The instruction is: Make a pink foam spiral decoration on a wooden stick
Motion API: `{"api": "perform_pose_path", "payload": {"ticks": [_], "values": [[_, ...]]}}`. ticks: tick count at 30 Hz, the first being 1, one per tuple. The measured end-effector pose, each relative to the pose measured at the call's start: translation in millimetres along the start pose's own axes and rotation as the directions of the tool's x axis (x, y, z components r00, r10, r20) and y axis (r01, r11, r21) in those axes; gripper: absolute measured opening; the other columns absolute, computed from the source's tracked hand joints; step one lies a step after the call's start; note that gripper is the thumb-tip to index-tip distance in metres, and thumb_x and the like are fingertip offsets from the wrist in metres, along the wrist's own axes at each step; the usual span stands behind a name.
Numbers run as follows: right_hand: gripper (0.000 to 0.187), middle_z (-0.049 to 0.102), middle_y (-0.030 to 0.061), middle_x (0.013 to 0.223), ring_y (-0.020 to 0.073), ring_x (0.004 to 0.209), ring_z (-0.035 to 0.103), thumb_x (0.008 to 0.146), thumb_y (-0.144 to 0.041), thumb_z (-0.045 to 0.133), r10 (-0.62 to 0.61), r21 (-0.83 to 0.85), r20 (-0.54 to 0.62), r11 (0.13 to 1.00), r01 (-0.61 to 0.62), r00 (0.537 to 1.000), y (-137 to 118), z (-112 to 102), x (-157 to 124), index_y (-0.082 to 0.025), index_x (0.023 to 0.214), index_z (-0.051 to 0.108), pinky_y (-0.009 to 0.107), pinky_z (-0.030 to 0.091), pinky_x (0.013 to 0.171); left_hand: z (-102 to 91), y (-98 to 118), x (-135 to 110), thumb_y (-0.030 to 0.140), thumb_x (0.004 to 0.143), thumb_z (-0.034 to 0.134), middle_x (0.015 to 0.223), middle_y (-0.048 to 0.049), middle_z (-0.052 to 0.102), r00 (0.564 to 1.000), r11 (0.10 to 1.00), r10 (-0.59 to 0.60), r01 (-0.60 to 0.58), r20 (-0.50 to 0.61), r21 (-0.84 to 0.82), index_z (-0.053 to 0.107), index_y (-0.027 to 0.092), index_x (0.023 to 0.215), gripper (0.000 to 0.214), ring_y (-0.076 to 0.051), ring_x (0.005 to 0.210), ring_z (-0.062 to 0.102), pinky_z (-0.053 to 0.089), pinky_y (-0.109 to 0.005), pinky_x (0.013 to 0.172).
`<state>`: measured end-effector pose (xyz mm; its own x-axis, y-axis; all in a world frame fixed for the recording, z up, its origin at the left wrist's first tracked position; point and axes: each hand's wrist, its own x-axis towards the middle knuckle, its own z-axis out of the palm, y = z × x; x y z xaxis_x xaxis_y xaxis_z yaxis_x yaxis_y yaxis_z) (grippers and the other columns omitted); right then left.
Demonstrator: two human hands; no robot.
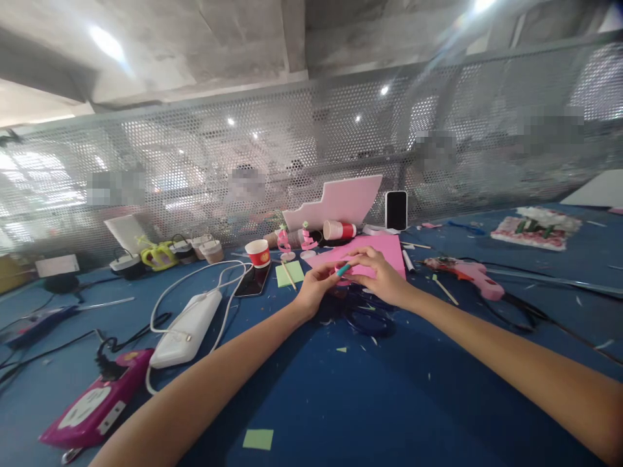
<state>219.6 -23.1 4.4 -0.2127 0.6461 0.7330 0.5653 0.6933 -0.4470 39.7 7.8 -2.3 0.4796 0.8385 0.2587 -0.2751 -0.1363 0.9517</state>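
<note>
My left hand (316, 285) and my right hand (377, 272) meet over the blue table (341, 402), just in front of a pink foam sheet (384, 250). Together they pinch a small pink craft piece (342, 275) with a teal strip (343, 268) across it. The fingers of both hands are closed on it. Dark scissors (363, 318) lie on the table under my hands.
A pink glue gun (467, 275) lies right. A white power bank (187, 327) with cables and a magenta device (95, 402) lie left. Behind are a red paper cup (257, 253), a phone (253, 282), a green note with a stick (289, 274), pink figures (296, 240), an upright phone (396, 210).
</note>
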Motion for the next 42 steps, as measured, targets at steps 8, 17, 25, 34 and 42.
{"api": "perform_pose_path", "payload": {"ticks": [8,17,25,34,42], "values": [[0.015,0.052,0.0075,0.105,0.0263,0.106,0.05,0.082,-0.026,0.062,-0.029,-0.045,-0.035,0.999,0.027,0.999,0.9,6.4,-4.0,-0.027,0.097,0.062,0.053,0.041,0.096,1.5,1.5,-0.2,0.03,0.057,0.081,0.09,-0.0084,0.071,0.995,0.999,0.049,-0.048,-0.09,0.005,0.069,0.014,0.096,0.044,-0.02,0.068,0.066,0.058,-0.035,0.055],[0.015,0.05,0.0075,0.105,0.0247,0.108,0.049,0.083,-0.021,0.058,-0.01,-0.041,-0.032,0.999,0.009,0.999,-0.5,11.7,-7.2,-0.025,0.097,0.06,0.05,0.04,0.098,4.3,6.2,-1.0,0.033,0.058,0.079,0.081,-0.0072,0.07,0.978,0.997,0.08,-0.075,-0.195,0.031,0.07,0.012,0.086,0.037,-0.019,0.06,0.065,0.058,-0.036,0.05],[0.015,0.05,0.0088,0.101,0.0272,0.102,0.05,0.08,-0.022,0.06,0.031,-0.19,-0.074,0.981,-0.045,0.997,0.4,12.7,-7.7,-0.025,0.095,0.062,0.051,0.043,0.09,3.9,3.1,-2.3,0.035,0.065,0.074,0.113,-0.0124,0.064,0.939,0.955,0.265,-0.224,-0.219,0.196,0.063,0.013,0.066,0.024,-0.027,0.094,0.064,0.058,-0.039,0.061],[0.01,0.052,0.0084,0.097,0.0279,0.098,0.048,0.08,-0.031,0.062,0.029,-0.259,-0.058,0.965,-0.043,0.998,-1.3,6.9,-6.5,-0.023,0.087,0.061,0.049,0.043,0.086,7.3,3.6,-6.0,0.03,0.076,0.065,0.1,-0.0093,0.068,0.858,0.83,0.498,-0.428,-0.129,0.358,0.051,0.017,0.065,0.022,-0.02,0.094,0.064,0.049,-0.04,0.085],[0.024,0.054,0.0141,0.104,0.0261,0.1,0.05,0.09,-0.017,0.041,-0.03,-0.366,0.113,0.928,0.07,0.993,-20.2,8.7,-7.2,-0.015,0.101,0.062,0.043,0.047,0.087,18.1,13.8,-9.8,0.025,0.07,0.072,0.097,-0.0086,0.068,0.894,0.867,0.447,-0.43,-0.013,0.25,0.052,0.016,0.069,0.022,-0.02,0.098,0.062,0.047,-0.036,0.088]]}}
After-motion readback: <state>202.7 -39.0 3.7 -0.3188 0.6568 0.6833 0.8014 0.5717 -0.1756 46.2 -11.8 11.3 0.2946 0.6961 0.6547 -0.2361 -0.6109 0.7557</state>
